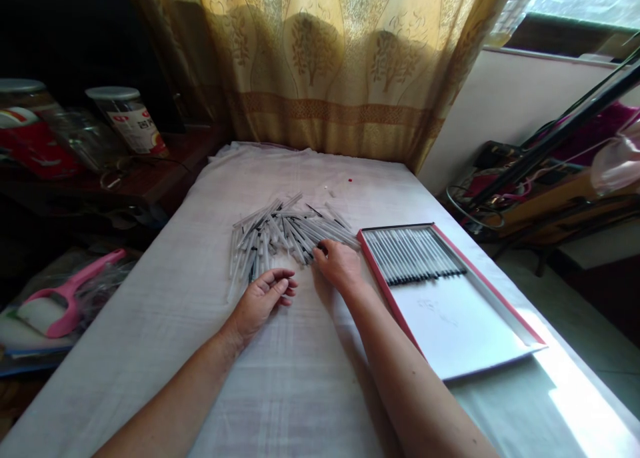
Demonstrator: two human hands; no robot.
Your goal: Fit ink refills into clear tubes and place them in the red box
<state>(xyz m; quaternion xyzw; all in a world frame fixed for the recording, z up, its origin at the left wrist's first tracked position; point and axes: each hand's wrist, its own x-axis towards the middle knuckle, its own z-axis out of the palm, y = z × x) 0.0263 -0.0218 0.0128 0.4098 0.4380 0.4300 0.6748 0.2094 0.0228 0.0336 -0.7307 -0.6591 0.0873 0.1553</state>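
Observation:
A loose heap of clear pens and pen tubes (267, 235), some with black parts, lies on the cloth-covered table. At the heap's right edge, my right hand (340, 265) has its fingertips closed among the pens; what they grip is hidden. My left hand (263, 301) rests at the near edge of the heap, fingers loosely curled and apart, with nothing visible in it. To the right, a shallow red-edged box (475, 331) holds a row of clear pens (417, 253) side by side, their black ends towards me.
A tiny red piece (350, 180) lies on the far part of the white tablecloth (270, 391). A yellow curtain (320, 58) hangs behind. Jars (133, 125) stand on a dark cabinet at left, above a pink-handled item (70, 295). Dark bars (550, 131) and clutter are at right.

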